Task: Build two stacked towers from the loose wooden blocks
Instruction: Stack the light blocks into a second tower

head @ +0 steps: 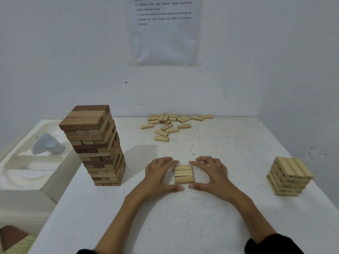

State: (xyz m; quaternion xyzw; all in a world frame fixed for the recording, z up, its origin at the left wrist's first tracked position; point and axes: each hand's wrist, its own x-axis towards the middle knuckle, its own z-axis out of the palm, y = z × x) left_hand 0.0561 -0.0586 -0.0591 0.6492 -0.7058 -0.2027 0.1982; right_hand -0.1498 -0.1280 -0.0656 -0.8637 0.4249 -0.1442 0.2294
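Note:
Three pale wooden blocks [184,174] lie side by side as a flat layer on the white table [201,213], near the middle. My left hand [160,176] frames the layer's left side, fingers at its far corner and thumb at its near edge. My right hand [211,176] mirrors it on the right side. A heap of loose pale blocks [171,124] lies at the table's far edge. A short pale tower [289,176] stands at the right. A tall tower of mixed brown and pale blocks [97,143] stands at the left.
A white basin-like unit [23,169] with a clear glass [55,146] sits left of the table. A printed sheet [163,30] hangs on the wall behind. The table's right edge runs close to the short tower.

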